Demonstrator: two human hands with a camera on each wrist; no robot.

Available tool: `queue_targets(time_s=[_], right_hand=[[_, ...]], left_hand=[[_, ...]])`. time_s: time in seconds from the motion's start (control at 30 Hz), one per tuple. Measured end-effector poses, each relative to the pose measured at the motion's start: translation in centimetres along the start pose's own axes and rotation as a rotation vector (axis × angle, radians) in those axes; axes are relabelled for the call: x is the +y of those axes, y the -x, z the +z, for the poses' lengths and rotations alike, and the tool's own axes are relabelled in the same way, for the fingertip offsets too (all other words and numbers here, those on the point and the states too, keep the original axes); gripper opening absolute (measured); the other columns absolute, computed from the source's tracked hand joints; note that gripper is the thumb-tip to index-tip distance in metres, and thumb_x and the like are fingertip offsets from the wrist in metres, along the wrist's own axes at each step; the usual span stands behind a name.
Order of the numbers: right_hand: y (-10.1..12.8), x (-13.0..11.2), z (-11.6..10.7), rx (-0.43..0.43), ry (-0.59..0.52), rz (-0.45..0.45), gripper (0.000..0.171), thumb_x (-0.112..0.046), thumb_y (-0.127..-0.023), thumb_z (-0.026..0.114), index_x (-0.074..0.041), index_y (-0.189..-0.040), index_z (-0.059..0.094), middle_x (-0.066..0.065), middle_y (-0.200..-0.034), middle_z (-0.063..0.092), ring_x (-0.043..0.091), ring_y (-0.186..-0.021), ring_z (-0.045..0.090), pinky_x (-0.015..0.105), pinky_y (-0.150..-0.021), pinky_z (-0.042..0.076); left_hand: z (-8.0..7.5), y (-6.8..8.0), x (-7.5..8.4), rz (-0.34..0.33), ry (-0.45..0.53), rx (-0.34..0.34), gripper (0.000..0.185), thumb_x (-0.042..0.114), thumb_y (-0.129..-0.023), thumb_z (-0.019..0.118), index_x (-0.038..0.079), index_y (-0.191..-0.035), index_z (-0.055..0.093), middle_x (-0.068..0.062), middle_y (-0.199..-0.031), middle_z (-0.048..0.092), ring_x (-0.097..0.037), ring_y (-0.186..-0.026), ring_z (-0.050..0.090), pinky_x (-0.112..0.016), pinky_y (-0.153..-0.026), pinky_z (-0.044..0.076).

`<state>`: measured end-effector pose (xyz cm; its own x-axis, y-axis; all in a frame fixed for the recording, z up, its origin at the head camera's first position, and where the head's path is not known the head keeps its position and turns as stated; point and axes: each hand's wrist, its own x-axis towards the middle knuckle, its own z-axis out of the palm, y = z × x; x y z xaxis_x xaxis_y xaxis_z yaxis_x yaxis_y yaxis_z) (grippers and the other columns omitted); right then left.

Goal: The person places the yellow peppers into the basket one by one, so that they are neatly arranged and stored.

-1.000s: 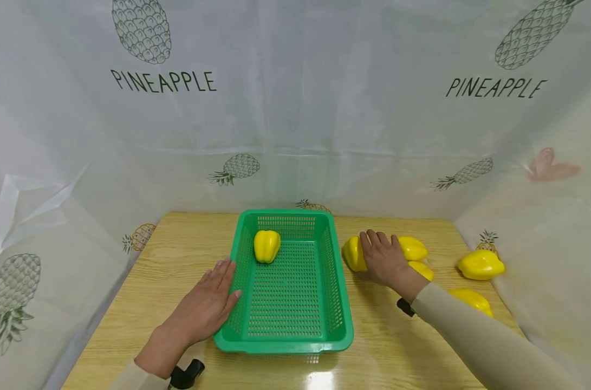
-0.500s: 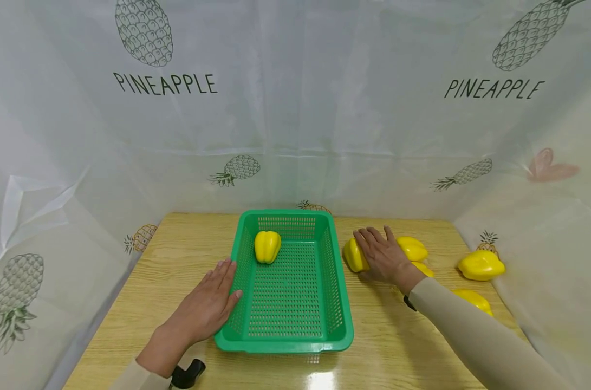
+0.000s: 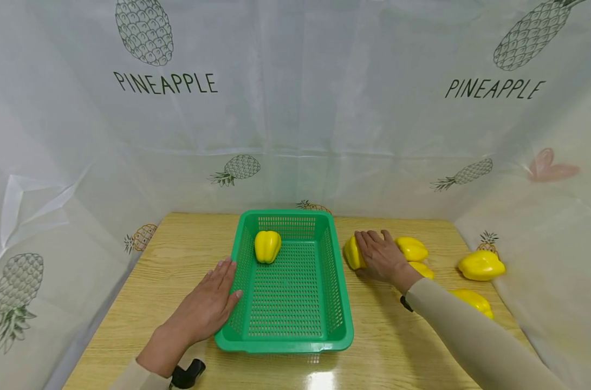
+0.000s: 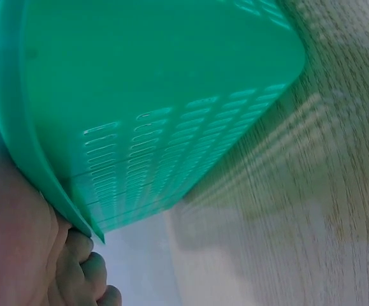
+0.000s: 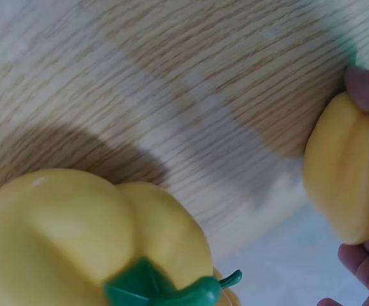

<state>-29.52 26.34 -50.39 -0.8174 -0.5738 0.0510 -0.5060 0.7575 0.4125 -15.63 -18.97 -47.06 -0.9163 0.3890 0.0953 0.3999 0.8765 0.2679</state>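
Note:
A green plastic basket (image 3: 285, 346) stands mid-table with one yellow bell pepper (image 3: 267, 247) in its far left corner. My left hand (image 3: 202, 306) rests along the basket's left rim, fingers extended and thumb over the edge; in the left wrist view the hand (image 4: 18, 236) lies against the rim. Right of the basket, my right hand (image 3: 382, 257) grips another yellow bell pepper (image 3: 354, 253) on the table. The right wrist view shows this pepper (image 5: 345, 172) between thumb and fingers. Its far side is out of that frame.
More yellow bell peppers lie right of my right hand: one behind it (image 3: 412, 249), one by the wrist (image 3: 422, 269), one at the right edge (image 3: 480, 265), and one partly under the sleeve (image 3: 473, 301). A pineapple-print sheet (image 3: 295, 119) encloses the wooden table (image 3: 188, 233).
My right hand has shifted slightly on the pepper; its fingers lifted and spread half a second ago and lie closer round it now. The left hand and basket have stayed put.

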Motion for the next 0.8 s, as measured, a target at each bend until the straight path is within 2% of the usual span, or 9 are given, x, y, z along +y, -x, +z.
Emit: queue_targets(time_s=[0.13, 0.23, 0.43, 0.57, 0.67, 0.8], right_hand=[[0.0, -0.1, 0.0, 0.024, 0.012, 0.013, 0.077, -0.043, -0.102, 0.07, 0.006, -0.154, 0.039, 0.021, -0.145, 0.058, 0.038, -0.133, 0.056, 0.061, -0.112, 0.045], [-0.1, -0.2, 0.1, 0.058, 0.029, 0.02, 0.056, -0.023, -0.107, 0.064, 0.006, -0.15, 0.042, 0.021, -0.141, 0.058, 0.038, -0.128, 0.058, 0.061, -0.11, 0.048], [-0.2, -0.2, -0.1, 0.09, 0.022, 0.05, 0.058, -0.023, -0.105, 0.067, 0.006, -0.148, 0.041, 0.022, -0.129, 0.059, 0.039, -0.116, 0.063, 0.06, -0.107, 0.05], [-0.2, -0.1, -0.3, 0.092, 0.015, 0.05, 0.062, -0.022, -0.105, 0.066, 0.005, -0.153, 0.037, 0.022, -0.131, 0.059, 0.038, -0.118, 0.062, 0.058, -0.106, 0.051], [-0.2, 0.0, -0.7, 0.097, 0.004, 0.041, 0.076, -0.029, -0.101, 0.073, 0.004, -0.158, 0.034, 0.021, -0.136, 0.058, 0.037, -0.121, 0.06, 0.057, -0.106, 0.052], [-0.3, 0.3, -1.2, 0.115, -0.013, 0.033, 0.098, -0.049, -0.09, 0.083, 0.002, -0.157, 0.034, 0.02, -0.135, 0.058, 0.037, -0.119, 0.06, 0.055, -0.103, 0.053]], left_hand=[[0.0, 0.0, 0.0, 0.0, 0.003, -0.001, 0.067, 0.031, -0.113, 0.05, -0.009, -0.162, 0.028, -0.027, -0.17, 0.027, -0.043, -0.158, 0.028, -0.061, -0.125, 0.032], [0.0, 0.0, 0.0, 0.0, 0.007, 0.0, 0.067, 0.031, -0.113, 0.05, -0.009, -0.163, 0.028, -0.027, -0.17, 0.027, -0.044, -0.158, 0.028, -0.061, -0.125, 0.032], [0.0, 0.1, 0.0, 0.002, 0.008, 0.004, 0.068, 0.031, -0.113, 0.05, -0.009, -0.162, 0.028, -0.028, -0.17, 0.027, -0.044, -0.158, 0.029, -0.061, -0.125, 0.032], [0.0, 0.1, 0.0, 0.003, 0.006, 0.008, 0.068, 0.031, -0.113, 0.05, -0.009, -0.162, 0.028, -0.028, -0.17, 0.028, -0.044, -0.158, 0.029, -0.061, -0.125, 0.032], [0.0, 0.1, 0.1, 0.002, 0.009, 0.009, 0.068, 0.031, -0.113, 0.051, -0.009, -0.162, 0.028, -0.028, -0.17, 0.028, -0.044, -0.158, 0.029, -0.061, -0.125, 0.033], [-0.1, 0.1, 0.2, 0.003, 0.007, 0.009, 0.068, 0.031, -0.113, 0.051, -0.009, -0.162, 0.029, -0.028, -0.17, 0.028, -0.044, -0.158, 0.029, -0.061, -0.125, 0.033]])
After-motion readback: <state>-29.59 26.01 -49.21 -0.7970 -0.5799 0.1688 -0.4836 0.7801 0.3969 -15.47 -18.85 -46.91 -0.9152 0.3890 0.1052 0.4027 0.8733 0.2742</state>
